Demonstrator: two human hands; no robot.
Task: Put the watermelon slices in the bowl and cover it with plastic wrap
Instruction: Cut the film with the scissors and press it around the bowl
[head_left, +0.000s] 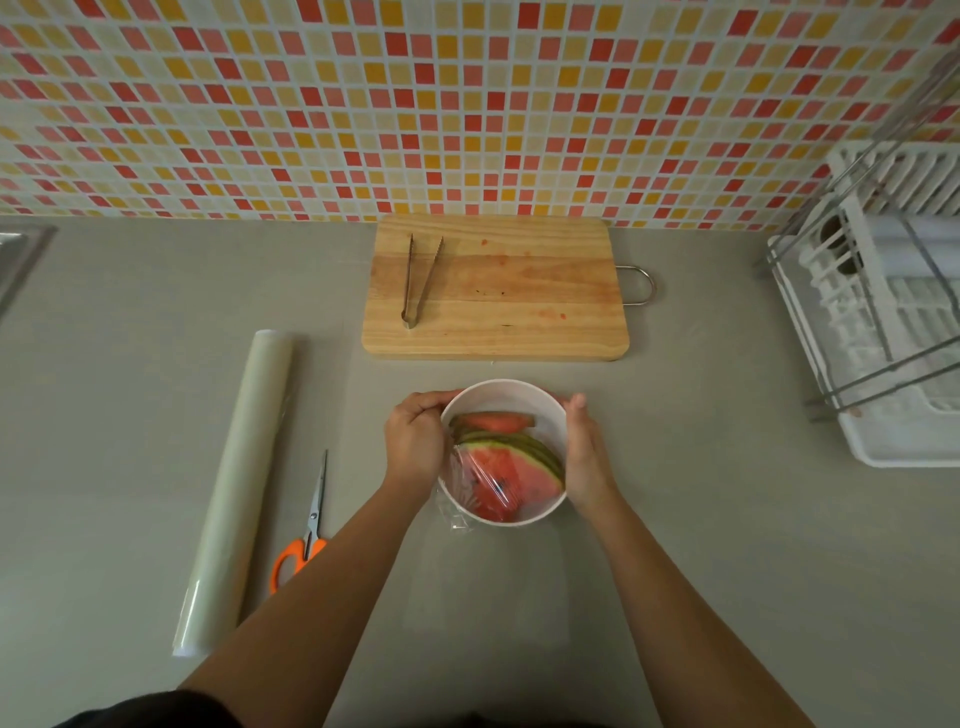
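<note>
A white bowl stands on the grey counter and holds several watermelon slices with green rind. A clear sheet of plastic wrap lies wrinkled over the near left part of the bowl and hangs down its side. My left hand is at the bowl's left rim with its fingers curled, pinching the wrap. My right hand lies flat against the bowl's right side, fingers straight. The far part of the bowl looks uncovered.
A roll of plastic wrap lies to the left, with orange-handled scissors beside it. Behind the bowl is a juice-stained wooden cutting board with metal tongs on it. A white dish rack stands at the right.
</note>
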